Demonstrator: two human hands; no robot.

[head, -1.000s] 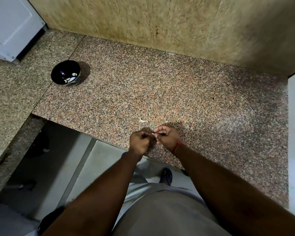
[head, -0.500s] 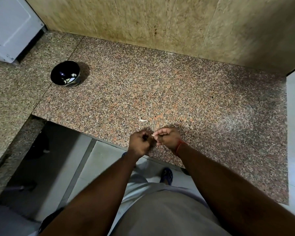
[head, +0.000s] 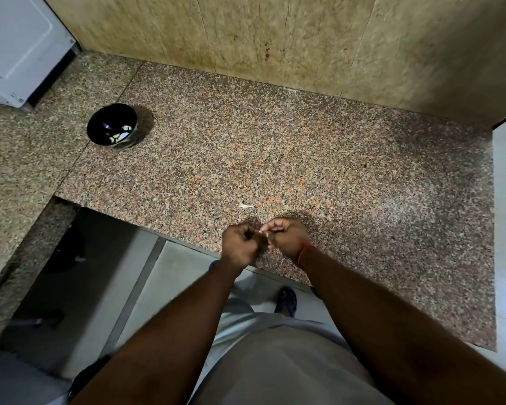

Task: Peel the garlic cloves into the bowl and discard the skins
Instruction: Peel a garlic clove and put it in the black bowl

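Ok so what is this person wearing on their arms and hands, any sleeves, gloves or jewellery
Both forearms are bare, with no sleeves in view and no gloves. The right hand has a thin red thread band tied round its wrist. The left hand and its wrist carry nothing visible: no ring, watch or band.

A small pale garlic clove (head: 260, 231), mostly hidden, is seen pinched between two fists above the counter's near edge. A round black glossy bowl (head: 100, 128) holding pale peeled cloves (head: 120, 133) stands upright far left. One white skin scrap (head: 246, 206) lies just beyond the clove.
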